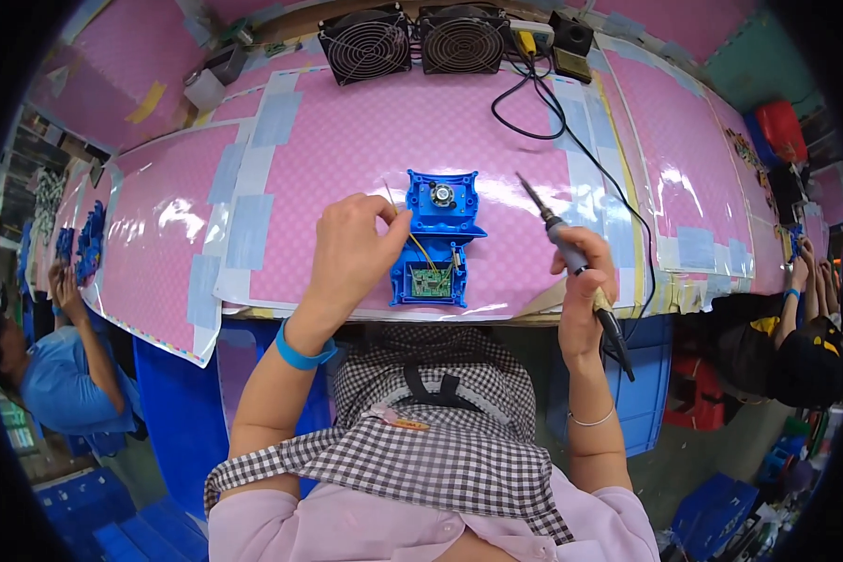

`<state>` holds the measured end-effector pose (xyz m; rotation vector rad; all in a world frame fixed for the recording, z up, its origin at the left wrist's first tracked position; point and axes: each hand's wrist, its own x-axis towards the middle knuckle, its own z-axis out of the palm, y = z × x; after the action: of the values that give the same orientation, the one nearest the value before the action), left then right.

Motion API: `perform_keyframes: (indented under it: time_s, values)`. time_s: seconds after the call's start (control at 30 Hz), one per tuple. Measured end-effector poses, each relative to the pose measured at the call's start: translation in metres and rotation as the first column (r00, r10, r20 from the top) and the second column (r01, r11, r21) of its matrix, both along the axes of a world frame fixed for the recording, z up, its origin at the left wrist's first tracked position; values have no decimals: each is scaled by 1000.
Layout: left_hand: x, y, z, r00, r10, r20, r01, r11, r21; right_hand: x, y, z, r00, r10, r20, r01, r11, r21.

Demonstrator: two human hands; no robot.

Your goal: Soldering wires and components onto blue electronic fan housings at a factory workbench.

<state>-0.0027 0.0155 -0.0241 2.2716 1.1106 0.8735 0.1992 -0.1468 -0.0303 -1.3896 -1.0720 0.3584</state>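
Observation:
On the pink bench mat (347,140) lies an opened blue plastic housing. Its far half (415,220) carries a round speaker-like part (442,194); the near half (399,286) holds a green circuit board (431,280). Yellow wires (424,250) run from the board up toward my left hand (349,245). That hand is closed in a pinch at the housing's left side, with a thin wire (389,193) sticking up from the fingertips. My right hand (585,281) grips a soldering iron (558,232), raised right of the housing, its tip pointing up and left, apart from it.
Two black fans (365,47) stand along the back, beside a soldering tip-cleaner holder (571,66). The iron's black cable (628,192) loops over the bench's right side. Co-workers sit at far left (75,375) and far right (801,351). Blue bins (642,384) stand under the bench.

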Motion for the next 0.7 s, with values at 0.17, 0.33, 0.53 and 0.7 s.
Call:
perform_keyframes:
  time_s: [0.17,0.33,0.53,0.7]
  values:
    - [-17,-1,10,991,131,23,-117,939,-323,-5,5,-5,996,78,-37,-78,997,6]
    - [-18,-6,12,946,-67,318,159,949,-272,-3,-3,0,989,-52,-138,49,999,-20]
    - [11,-21,14,979,-169,111,168,986,17,-11,9,-2,941,-7,-340,-8,999,-44]
    - [14,-12,11,992,-123,34,121,991,55,-15,15,-2,954,10,-299,-23,999,-38]
